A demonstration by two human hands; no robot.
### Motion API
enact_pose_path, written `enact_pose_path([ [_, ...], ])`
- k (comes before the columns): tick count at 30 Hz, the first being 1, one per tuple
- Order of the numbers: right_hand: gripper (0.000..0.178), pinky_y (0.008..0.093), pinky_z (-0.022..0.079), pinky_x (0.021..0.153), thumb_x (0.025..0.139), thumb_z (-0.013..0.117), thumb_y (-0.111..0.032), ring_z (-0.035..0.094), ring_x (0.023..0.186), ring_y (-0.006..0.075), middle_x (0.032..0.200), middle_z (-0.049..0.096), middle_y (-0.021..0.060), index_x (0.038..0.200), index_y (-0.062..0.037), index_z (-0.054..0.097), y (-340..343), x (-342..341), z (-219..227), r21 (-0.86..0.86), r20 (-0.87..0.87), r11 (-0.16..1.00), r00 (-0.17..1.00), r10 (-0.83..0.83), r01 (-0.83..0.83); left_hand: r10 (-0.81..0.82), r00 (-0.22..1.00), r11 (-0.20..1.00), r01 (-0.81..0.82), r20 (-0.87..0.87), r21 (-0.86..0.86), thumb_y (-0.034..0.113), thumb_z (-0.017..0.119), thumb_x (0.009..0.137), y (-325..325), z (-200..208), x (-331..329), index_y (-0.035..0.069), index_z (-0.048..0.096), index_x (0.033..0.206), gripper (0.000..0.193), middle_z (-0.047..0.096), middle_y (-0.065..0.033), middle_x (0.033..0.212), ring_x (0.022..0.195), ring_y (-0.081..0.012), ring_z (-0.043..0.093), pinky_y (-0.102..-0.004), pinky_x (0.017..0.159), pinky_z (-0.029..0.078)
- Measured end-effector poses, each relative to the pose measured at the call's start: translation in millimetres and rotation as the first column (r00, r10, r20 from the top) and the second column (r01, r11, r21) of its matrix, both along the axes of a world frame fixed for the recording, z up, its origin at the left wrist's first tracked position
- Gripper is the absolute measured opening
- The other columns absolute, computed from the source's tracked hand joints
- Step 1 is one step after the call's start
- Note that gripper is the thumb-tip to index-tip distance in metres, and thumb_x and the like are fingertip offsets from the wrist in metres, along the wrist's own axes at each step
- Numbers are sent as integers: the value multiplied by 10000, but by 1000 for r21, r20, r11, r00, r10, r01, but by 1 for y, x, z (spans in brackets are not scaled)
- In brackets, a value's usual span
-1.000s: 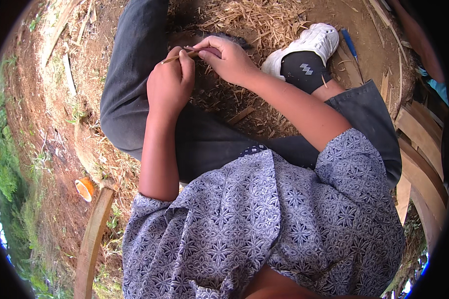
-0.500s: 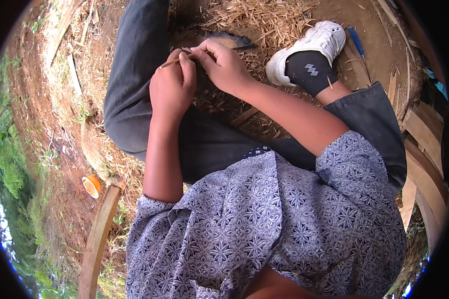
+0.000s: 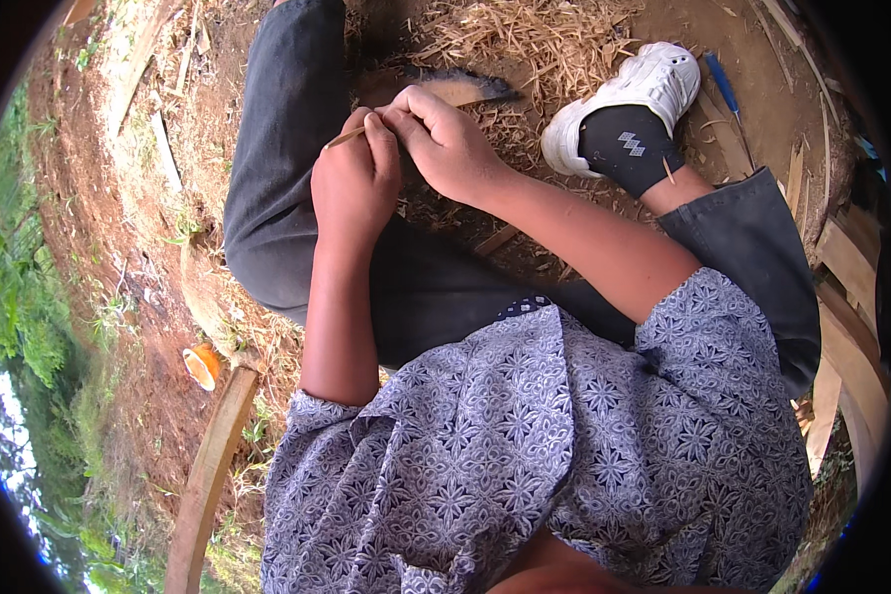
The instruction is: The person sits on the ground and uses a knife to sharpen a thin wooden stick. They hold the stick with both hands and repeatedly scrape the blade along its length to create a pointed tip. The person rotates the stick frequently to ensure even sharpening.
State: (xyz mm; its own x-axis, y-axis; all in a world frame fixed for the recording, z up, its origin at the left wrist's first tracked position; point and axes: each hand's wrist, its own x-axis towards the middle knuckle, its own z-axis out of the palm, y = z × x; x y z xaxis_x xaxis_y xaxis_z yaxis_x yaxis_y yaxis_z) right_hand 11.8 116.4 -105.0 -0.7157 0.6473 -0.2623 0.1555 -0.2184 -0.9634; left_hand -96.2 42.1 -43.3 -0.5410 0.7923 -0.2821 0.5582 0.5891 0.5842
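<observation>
My left hand (image 3: pixel 356 176) is closed round a thin wooden stick (image 3: pixel 344 138), whose short end juts out to the left beside the thumb. My right hand (image 3: pixel 447 147) touches the left fingertips, its own fingers curled and pressed together. Whatever lies between the right fingers is hidden by the hands. Both hands are held between my bent legs, over the ground. Just beyond them lies a piece of wood with a blackened edge (image 3: pixel 460 93).
Wood shavings (image 3: pixel 525 40) are heaped beyond my hands. A white shoe (image 3: pixel 629 104) and a blue-handled tool (image 3: pixel 723 84) are at the right. Wooden planks (image 3: pixel 846 327) stand at the far right. An orange cup-like thing (image 3: pixel 202 366) and a curved plank (image 3: pixel 211 475) lie at the left.
The view has shifted, so the scene sits slightly further right. My hands have drawn closer together, and the bit of stick that showed between them is now covered.
</observation>
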Motion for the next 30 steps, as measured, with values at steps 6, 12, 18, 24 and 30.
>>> enact_pose_path([
  [6, 229, 365, 504, 792, 1075, 535, -232, 645, 835, 207, 877, 662, 113, 1034, -25, 624, 11, 0, -15, 66, 144, 995, 987, 67, -78, -1, 1000, 1000, 1, 0, -25, 236, 449, 1074, 4, 2, -1, 35, 620, 899, 317, 645, -225, 723, 693, -448, 649, -509, 607, 492],
  [12, 231, 370, 504, 737, 1084, 540, -237, 652, 796, 236, 848, 641, 142, 1032, -25, 613, 16, 5, -23, 122, 315, 988, 948, 49, -92, -68, 991, 993, 56, -118, -102, 221, 464, 1073, 7, 5, 7, 51, 643, 936, 282, 646, -220, 712, 685, -442, 653, -512, 591, 500],
  [18, 208, 482, 519, 724, 1047, 569, -254, 689, 817, 407, 841, 680, 194, 1024, -55, 624, 13, 10, -53, 136, 372, 988, 928, 20, -76, -72, 988, 992, 57, -138, -112, 213, 463, 1072, 7, 2, 6, 52, 667, 977, 277, 657, -220, 716, 678, -441, 659, -508, 596, 511],
  [24, 205, 465, 514, 692, 1069, 550, -260, 694, 830, 412, 840, 684, 198, 1028, -64, 598, 15, 8, -37, 135, 288, 988, 957, 38, -80, -61, 990, 997, 56, -126, -44, 216, 461, 1074, 7, 4, 8, 49, 652, 962, 277, 656, -213, 701, 671, -439, 660, -514, 587, 511],
  [30, 270, 502, 520, 768, 1080, 488, -300, 700, 889, 405, 898, 709, 199, 1010, -63, 596, 5, 9, -50, 52, 133, 998, 990, -52, 45, -48, 994, 999, 49, -103, 6, 218, 464, 1073, 7, 1, 11, 54, 589, 872, 287, 630, -215, 670, 640, -446, 643, -522, 557, 495],
])
